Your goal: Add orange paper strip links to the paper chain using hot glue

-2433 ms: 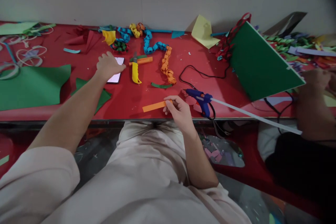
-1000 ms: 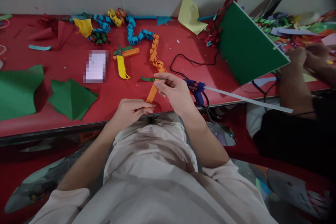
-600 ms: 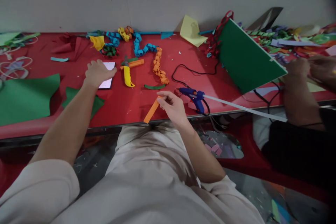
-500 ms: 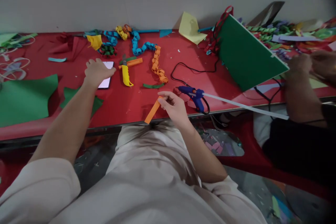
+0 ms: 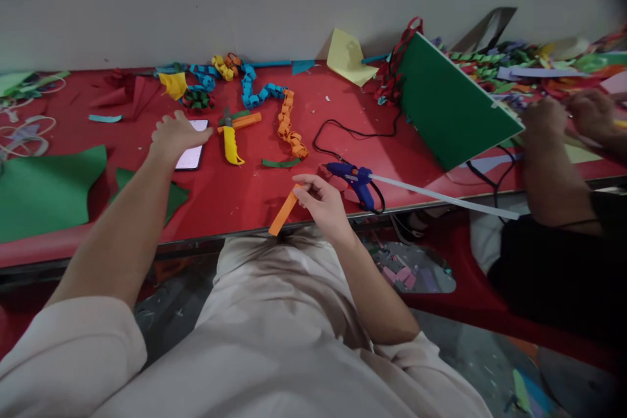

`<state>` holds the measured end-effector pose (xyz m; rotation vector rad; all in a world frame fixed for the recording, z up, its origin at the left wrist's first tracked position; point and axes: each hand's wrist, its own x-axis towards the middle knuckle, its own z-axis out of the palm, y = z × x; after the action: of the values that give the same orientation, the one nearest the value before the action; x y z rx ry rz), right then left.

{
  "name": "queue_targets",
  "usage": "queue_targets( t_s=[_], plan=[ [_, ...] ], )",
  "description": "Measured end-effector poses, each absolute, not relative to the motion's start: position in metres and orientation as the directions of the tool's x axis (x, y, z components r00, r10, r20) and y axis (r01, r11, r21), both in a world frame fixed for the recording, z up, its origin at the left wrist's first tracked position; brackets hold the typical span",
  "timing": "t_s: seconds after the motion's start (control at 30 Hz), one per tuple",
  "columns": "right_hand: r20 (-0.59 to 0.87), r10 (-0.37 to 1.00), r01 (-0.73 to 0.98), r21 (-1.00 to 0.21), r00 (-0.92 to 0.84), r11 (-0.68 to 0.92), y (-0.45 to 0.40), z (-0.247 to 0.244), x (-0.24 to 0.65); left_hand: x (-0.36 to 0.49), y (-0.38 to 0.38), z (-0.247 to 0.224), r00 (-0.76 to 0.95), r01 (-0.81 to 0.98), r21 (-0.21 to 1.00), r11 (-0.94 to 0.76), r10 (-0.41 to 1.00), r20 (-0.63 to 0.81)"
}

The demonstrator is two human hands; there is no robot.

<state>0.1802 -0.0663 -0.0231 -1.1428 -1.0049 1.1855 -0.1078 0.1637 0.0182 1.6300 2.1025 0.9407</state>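
Pinched between the thumb and fingers of my right hand [image 5: 323, 202] is an orange paper strip [image 5: 283, 212], slanting down at the table's front edge. My left hand [image 5: 175, 136] reaches over a phone [image 5: 192, 153] with a lit screen, thumb stretched across it and fingers spread. Right of the phone lies a yellow-handled cutter [image 5: 232, 144], with orange strips [image 5: 247, 120] beside it. A paper chain in blue [image 5: 267, 95] and orange [image 5: 288, 121] links winds over the table. Close to my right hand rests a blue glue gun [image 5: 353, 176] with a long glue stick [image 5: 441, 198] in it.
A green board [image 5: 453, 104] leans on the right. Green paper sheets [image 5: 53, 192] lie at left, and a green strip [image 5: 281, 163] near the middle. A black cord [image 5: 353, 133] crosses the red table [image 5: 230, 202]. A co-worker's hands [image 5: 546, 119] are at far right.
The view has shifted slightly, so the table's things appear a little farther left and lower. Both hands keep nearly the same pose; the orange strip stays in my right hand.
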Motion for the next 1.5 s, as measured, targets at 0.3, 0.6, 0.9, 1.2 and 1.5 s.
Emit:
queue_targets(
  t_s=[0.3,0.6,0.9,1.2,1.5],
  plan=[
    [-0.054,0.991,-0.314,-0.949,0.122,-0.013,-0.050,-0.020,0.172,-0.070,-0.025,0.052,0.753,0.515,0.480,-0.710,0.642,0.143],
    [-0.215,0.957,-0.467,-0.838,-0.196,-0.284,-0.033,0.008,0.157,-0.051,-0.049,0.013,0.664,0.185,0.547,-0.816,0.515,0.543],
    [0.028,0.998,-0.241,-0.970,-0.060,0.013,-0.078,0.034,0.156,-0.040,-0.046,-0.002,0.372,0.496,0.590,-0.637,0.770,0.519],
    [-0.083,0.995,-0.380,-0.923,0.057,-0.055,-0.102,0.002,0.126,-0.013,-0.051,0.011,0.272,-0.101,0.994,-0.038,0.960,0.064],
    [-0.072,0.989,-0.444,-0.888,-0.125,-0.121,-0.057,-0.014,0.145,0.011,-0.058,-0.008,0.054,0.008,0.937,-0.350,0.935,0.349]
  ],
)
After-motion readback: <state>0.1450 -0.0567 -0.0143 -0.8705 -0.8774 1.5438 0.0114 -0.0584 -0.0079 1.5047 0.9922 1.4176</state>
